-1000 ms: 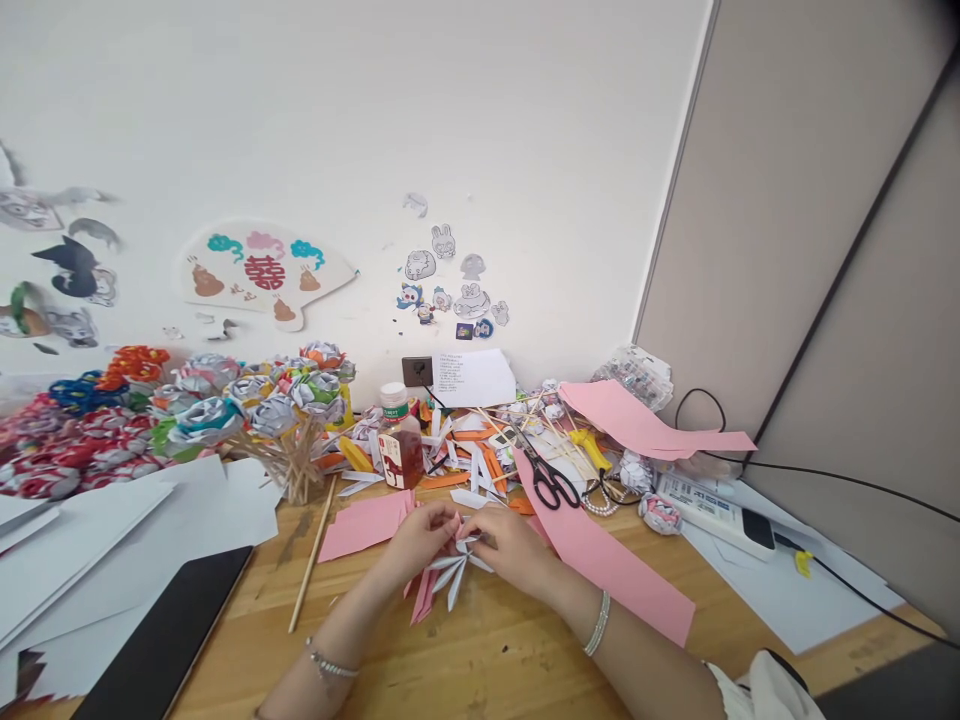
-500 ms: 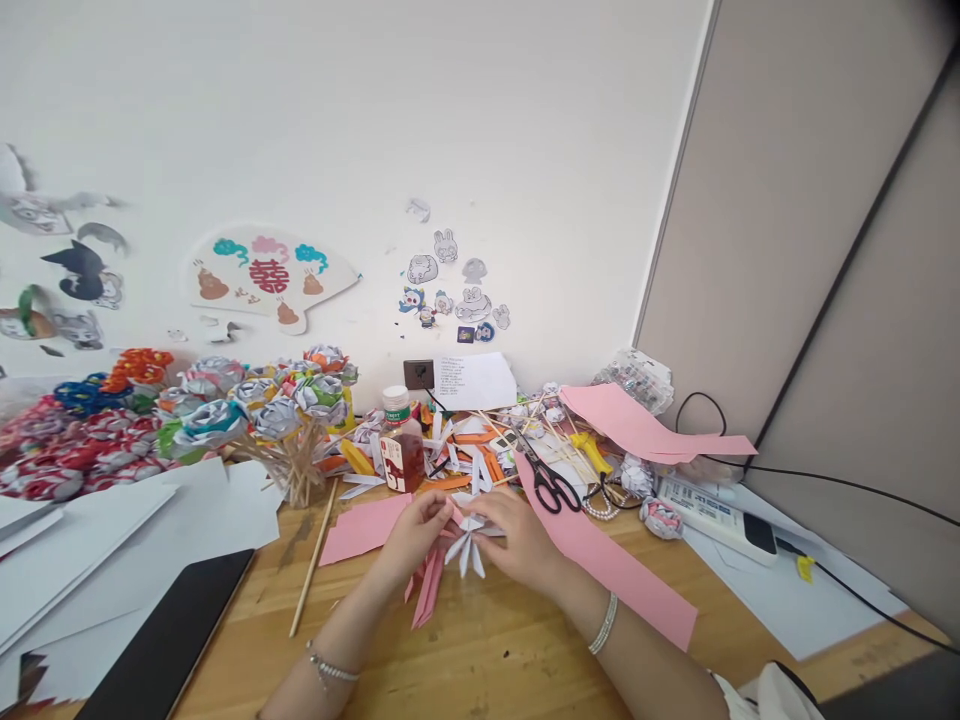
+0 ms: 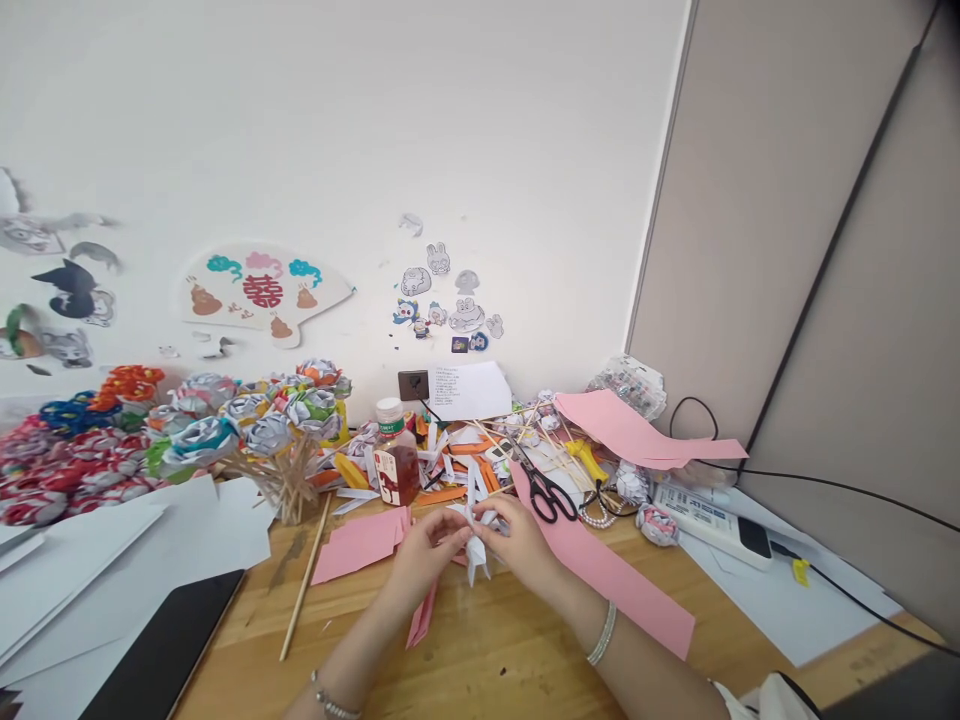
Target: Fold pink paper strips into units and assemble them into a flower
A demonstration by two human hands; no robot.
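My left hand (image 3: pixel 426 556) and my right hand (image 3: pixel 520 541) meet over the wooden desk (image 3: pixel 480 660), both pinched on a bunch of white folded paper petals (image 3: pixel 475 552) held between them. Some petals point up, others hang below the fingers. A few pink folded strips (image 3: pixel 422 614) lie under my left wrist. A small stack of pink paper (image 3: pixel 361 541) lies just left of my hands, and a long pink paper strip (image 3: pixel 606 574) runs to their right.
Black scissors (image 3: pixel 546 490) and a small bottle of brown liquid (image 3: pixel 394 466) stand behind my hands amid orange and white paper scraps. Paper roses on sticks (image 3: pixel 255 425) fill the left. White sheets (image 3: pixel 112 560), a dark tablet (image 3: pixel 161 660), a wooden stick (image 3: pixel 304 578) and a remote-like device (image 3: pixel 712 520) lie around.
My hands have turned the white petal bunch from lying spread on the desk to more upright and gathered. The camera view has tilted slightly.
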